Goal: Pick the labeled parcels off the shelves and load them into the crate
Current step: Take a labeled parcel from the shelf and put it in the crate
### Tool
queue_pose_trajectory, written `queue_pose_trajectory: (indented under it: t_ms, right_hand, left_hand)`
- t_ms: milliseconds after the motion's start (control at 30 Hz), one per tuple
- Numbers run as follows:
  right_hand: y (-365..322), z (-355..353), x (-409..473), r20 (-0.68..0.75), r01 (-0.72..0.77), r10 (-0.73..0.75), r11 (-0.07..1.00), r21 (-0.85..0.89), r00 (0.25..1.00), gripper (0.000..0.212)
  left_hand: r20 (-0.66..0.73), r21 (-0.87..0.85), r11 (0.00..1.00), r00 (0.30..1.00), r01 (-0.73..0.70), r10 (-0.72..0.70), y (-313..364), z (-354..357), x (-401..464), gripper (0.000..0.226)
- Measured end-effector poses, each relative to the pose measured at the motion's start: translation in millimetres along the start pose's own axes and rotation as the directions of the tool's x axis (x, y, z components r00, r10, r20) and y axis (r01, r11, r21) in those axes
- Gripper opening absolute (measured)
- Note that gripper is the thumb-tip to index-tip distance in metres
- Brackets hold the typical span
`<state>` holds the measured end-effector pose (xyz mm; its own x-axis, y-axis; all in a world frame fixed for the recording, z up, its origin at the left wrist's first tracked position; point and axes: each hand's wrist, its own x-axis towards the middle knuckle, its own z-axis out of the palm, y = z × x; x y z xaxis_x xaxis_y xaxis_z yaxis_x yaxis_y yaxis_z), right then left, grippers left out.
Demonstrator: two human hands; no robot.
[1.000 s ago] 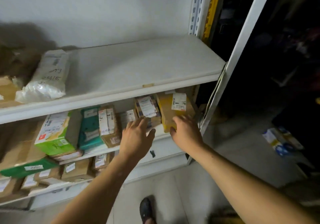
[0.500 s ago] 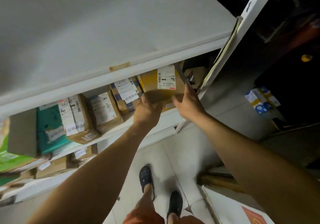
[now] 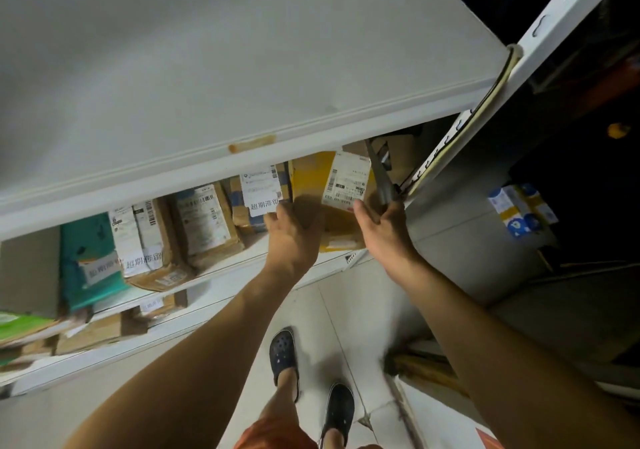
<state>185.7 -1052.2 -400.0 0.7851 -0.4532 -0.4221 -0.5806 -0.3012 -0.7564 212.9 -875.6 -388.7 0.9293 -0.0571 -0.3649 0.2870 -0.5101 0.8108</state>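
Since a second ago the yellow box has been taken between both hands: the left hand is pressed to its left side, the right hand to its right, each closed on it. It sits at the right end of the middle shelf, beside the upright, so removal is judged to be just beginning. Its top is hidden under the shelf above. The crate cannot be identified; the other parcels' labels are blurred.

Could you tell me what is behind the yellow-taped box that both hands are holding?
Behind the yellow-taped box, brown cardboard shows at the shelf's right end; the rest is hidden by the box and the shelf above.
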Motion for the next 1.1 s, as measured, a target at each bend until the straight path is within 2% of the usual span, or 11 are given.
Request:
queue_pose_trajectory:
  t_ms: [100, 167, 300, 367, 433, 600, 733, 800, 867, 967, 1100]
  right_hand:
    - [16.3, -1.3, -8.3, -0.006, -0.067, 0.068, 0.981, -0.184, 0.998, 0.099]
    - [26.8, -6.4, -15.0, 0.028, -0.084, 0.092, 0.977, -0.196, 0.995, 0.098]
    - [43.3, -16.6, -18.5, 0.120, -0.171, 0.159, 0.980, 0.104, 0.980, 0.072]
    - [48.8, -18.5, -17.4, 0.240, -0.271, 0.200, 0.910, 0.314, 0.950, 0.074]
    - [55.5, -20.3, -17.4, 0.339, -0.321, 0.182, 0.850, 0.418, 0.923, 0.076]
    - [65.0, -23.4, -10.6, 0.438, -0.378, 0.182, 0.826, 0.418, 0.880, 0.090]
    - [56.6, -24.4, -9.4, 0.524, -0.392, 0.154, 0.838, 0.379, 0.838, 0.068]
    - [51.5, -27.8, -13.6, 0.539, -0.384, 0.165, 0.865, 0.323, 0.826, 0.064]
    - [53.2, -31.1, -18.0, 0.529, -0.382, 0.174, 0.870, 0.313, 0.831, 0.070]
    - [65.6, -31.0, -30.4, 0.514, -0.401, 0.157, 0.820, 0.408, 0.843, 0.083]
    - [75.1, -30.4, -53.0, 0.430, -0.331, 0.082, 0.771, 0.545, 0.899, 0.074]
  left_hand:
    - [-0.042, -0.054, 0.998, 0.999, -0.018, 0.016, -11.7, 6.6, -20.7, 0.060]
    - [-0.038, -0.099, 0.995, 0.999, -0.004, 0.000, -19.9, 11.8, -35.1, 0.058]
    - [-0.017, -0.215, 0.975, 0.998, 0.063, -0.068, -34.5, 22.0, -61.2, 0.052]
    - [0.002, -0.242, 0.967, 0.997, 0.075, -0.077, -41.8, 25.2, -69.2, 0.053]
    - [0.022, -0.270, 0.959, 0.996, 0.090, -0.087, -47.5, 26.3, -71.8, 0.054]
    - [0.052, -0.239, 0.965, 0.993, 0.112, -0.102, -46.9, 24.2, -69.5, 0.052]
    - [0.057, -0.253, 0.964, 0.996, 0.080, -0.068, -43.9, 20.8, -70.4, 0.051]
    - [0.057, -0.301, 0.951, 0.997, 0.074, -0.060, -41.9, 15.5, -68.1, 0.050]
    - [0.079, -0.365, 0.928, 0.995, 0.080, -0.054, -39.0, 6.3, -67.7, 0.049]
    - [0.121, -0.367, 0.928, 0.992, 0.061, -0.018, -42.7, -4.7, -76.5, 0.042]
    - [0.109, -0.268, 0.963, 0.992, -0.039, 0.070, -48.0, -11.8, -95.1, 0.033]
